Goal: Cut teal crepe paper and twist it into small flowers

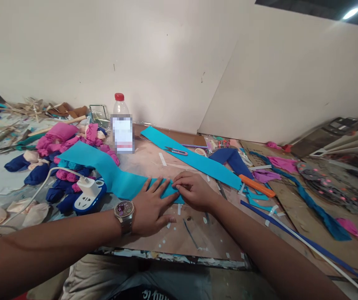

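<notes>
A long bright blue strip (130, 183) of fabric or soft sheet lies across the board in front of me, its far left part bending up over a pile of cloth. My left hand (149, 208), with a watch on its wrist, rests flat on this strip, fingers spread. At the strip's right end, my right hand (197, 191) has thumb and fingers pinched together on its edge, close to my left fingertips. Exactly what lies between those fingertips is hidden. Behind both hands, a second blue strip (204, 162) runs diagonally, with pink-handled thread snips (176, 151) on it.
A white-and-blue power socket (88, 200) with a plugged-in charger stands left. Bundled pink and navy cloth (52, 143) lies behind it. A red-capped bottle (120, 107) stands near the wall, partly behind a phone-like screen (122, 133). An orange utility knife (257, 186) lies right.
</notes>
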{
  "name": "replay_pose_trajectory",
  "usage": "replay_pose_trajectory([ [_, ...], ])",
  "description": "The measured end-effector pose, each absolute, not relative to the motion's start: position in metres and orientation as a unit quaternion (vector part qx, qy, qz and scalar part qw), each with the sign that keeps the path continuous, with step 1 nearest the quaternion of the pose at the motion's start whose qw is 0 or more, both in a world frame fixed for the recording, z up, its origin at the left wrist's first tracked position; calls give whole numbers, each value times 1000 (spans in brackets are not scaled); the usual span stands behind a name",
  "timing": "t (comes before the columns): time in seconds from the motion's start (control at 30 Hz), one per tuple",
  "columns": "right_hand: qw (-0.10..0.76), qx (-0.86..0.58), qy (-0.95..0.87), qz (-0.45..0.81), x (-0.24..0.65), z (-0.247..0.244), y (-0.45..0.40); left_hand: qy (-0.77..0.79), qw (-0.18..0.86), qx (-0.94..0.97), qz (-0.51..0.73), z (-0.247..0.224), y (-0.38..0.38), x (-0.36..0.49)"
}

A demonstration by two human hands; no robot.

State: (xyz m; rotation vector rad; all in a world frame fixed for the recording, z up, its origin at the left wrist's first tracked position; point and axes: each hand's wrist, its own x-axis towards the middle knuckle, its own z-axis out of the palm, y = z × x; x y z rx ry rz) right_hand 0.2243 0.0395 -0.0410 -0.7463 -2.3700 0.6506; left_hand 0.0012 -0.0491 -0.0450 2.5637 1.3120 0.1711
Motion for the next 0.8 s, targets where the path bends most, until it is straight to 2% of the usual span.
replay_pose_trajectory([
  [0.27, 254, -271, -897, 238, 222, -35, 37, 452, 130, 881, 57, -44, -49, 1],
  [0.8, 266, -250, -905, 220, 224, -37, 37, 448, 136, 882, 57, -42, -48, 1],
])
